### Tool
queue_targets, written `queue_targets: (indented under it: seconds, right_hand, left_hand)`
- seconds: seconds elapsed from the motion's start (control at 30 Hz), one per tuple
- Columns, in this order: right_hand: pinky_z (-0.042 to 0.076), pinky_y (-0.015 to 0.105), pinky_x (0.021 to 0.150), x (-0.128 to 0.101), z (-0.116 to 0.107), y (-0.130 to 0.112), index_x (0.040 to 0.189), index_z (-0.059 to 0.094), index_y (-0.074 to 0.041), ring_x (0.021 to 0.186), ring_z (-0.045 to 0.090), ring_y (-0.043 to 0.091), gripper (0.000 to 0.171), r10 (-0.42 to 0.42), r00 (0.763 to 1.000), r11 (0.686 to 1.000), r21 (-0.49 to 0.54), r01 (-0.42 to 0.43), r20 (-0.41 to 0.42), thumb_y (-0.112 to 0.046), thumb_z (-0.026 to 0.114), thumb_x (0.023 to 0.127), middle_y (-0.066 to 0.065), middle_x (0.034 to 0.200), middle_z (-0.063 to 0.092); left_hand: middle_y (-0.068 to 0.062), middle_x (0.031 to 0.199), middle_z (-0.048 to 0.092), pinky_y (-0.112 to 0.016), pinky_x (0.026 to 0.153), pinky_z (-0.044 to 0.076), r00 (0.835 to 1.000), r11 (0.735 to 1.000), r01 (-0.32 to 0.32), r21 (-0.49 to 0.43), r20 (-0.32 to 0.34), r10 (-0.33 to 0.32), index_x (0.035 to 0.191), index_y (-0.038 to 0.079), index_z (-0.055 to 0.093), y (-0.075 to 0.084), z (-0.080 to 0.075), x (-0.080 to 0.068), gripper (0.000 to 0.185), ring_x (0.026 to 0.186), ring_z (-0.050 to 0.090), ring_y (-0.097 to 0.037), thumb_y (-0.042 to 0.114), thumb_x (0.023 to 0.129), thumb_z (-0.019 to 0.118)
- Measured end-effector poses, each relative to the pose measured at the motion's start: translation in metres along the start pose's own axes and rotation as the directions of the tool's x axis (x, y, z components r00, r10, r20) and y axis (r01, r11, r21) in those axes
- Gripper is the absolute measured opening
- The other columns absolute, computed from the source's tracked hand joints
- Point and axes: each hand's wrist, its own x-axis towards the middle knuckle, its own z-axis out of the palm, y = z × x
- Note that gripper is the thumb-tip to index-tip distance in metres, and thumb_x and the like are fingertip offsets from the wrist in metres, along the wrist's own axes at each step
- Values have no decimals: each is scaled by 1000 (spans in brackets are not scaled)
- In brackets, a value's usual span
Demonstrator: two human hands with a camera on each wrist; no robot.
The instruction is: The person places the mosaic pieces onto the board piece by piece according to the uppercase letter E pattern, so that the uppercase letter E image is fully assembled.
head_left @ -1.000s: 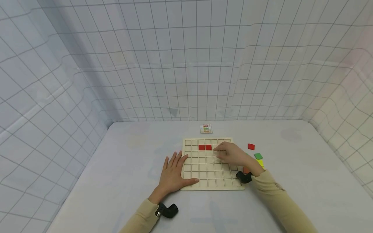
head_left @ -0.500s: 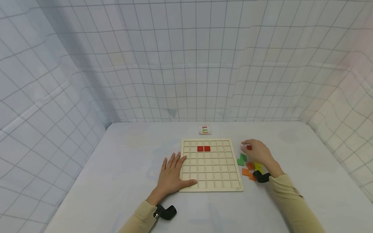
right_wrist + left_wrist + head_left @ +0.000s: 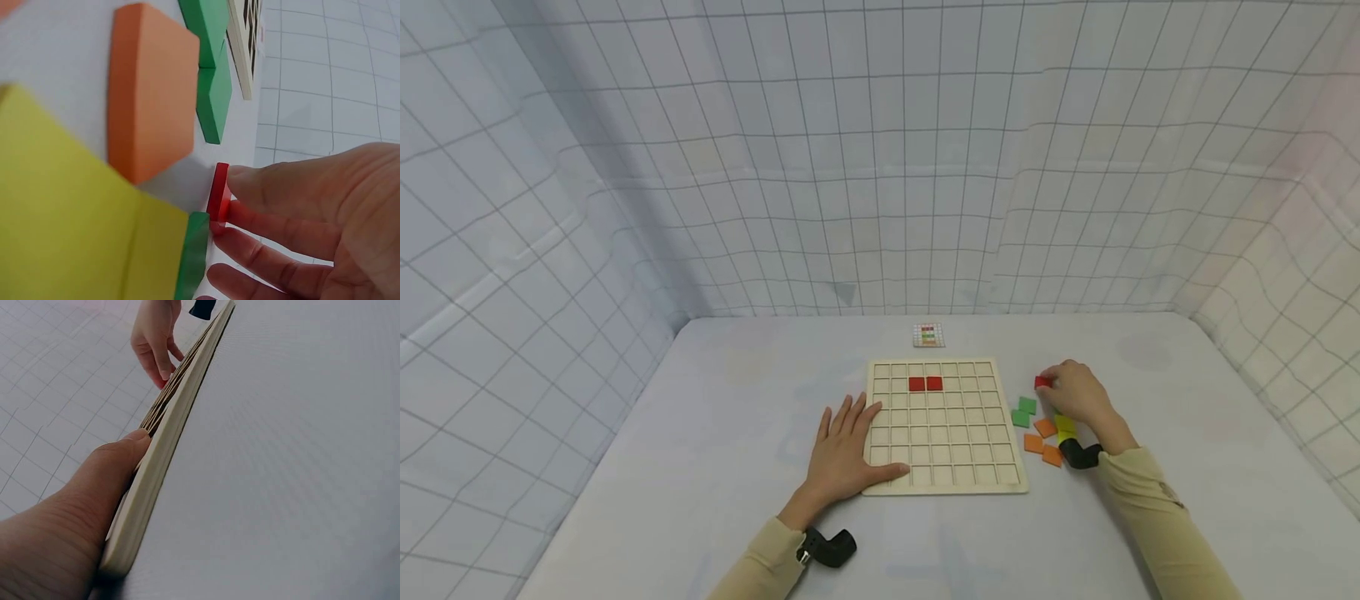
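Red tile (image 3: 1042, 382) pinched in right hand (image 3: 1078, 394), beside board (image 3: 945, 479).

Pale wood grid board (image 3: 945, 433) with two red tiles (image 3: 925, 383) in it. Loose tiles right of it: red (image 3: 1042, 382), green (image 3: 1024, 412), orange (image 3: 1043, 440), yellow (image 3: 1064, 424). Small multicoloured card (image 3: 928, 335). White table (image 3: 715, 433), white walls with grey grid lines (image 3: 880, 167). Beige sleeves (image 3: 1157, 517).

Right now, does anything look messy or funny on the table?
Nothing looks broken or spilled. The loose tiles beside the wooden board lie scattered at odd angles, not in rows. The right hand pinches a red tile that stands tipped on its edge. The left hand rests flat on the board's corner.
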Motion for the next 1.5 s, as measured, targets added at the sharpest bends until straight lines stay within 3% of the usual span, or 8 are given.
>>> queue_targets:
  seconds: [0.33,0.83,1.13,1.33,1.5]
  right_hand:
    - [49,49,73,2,2,-2,104,68,8,86,56,35,24,65,998,998,-12,-65,-8,-7,65,85,25,100,60]
    - [49,41,65,1,4,-5,100,61,4,77,55,28,22,68,997,997,26,-68,-33,-6,70,82,17,91,61]
    - [47,35,57,-2,1,-13,99,58,-1,68,56,25,15,117,992,992,40,-116,-34,-6,64,87,19,91,64]
    - [45,34,56,-4,1,-20,99,58,0,67,54,24,14,74,995,993,99,-66,-70,-5,64,87,15,88,63]
    - [47,37,61,-1,7,-29,96,59,0,73,55,25,11,-20,989,985,164,45,-150,-2,64,87,12,85,60]
  left_hand:
    - [-10,155,22,-49,112,2,1000,1000,-4,-1,-7,4,148,16,32,2,-2,0,103,142,11,-27,79,70,56]
    - [-10,155,21,-49,112,0,1000,1000,-2,-9,-9,2,149,16,32,-1,0,-2,104,142,11,-28,79,70,57]
    - [-11,154,22,-50,112,1,1000,1000,-13,-13,-19,13,148,15,33,0,0,0,104,142,11,-29,79,70,56]
    - [-11,154,23,-50,112,1,1000,1000,-10,-3,-18,10,148,15,34,1,0,0,104,142,12,-29,79,70,56]
    - [-10,155,22,-50,112,2,1000,1000,-7,6,-17,7,148,15,33,2,-1,0,104,142,11,-28,80,70,55]
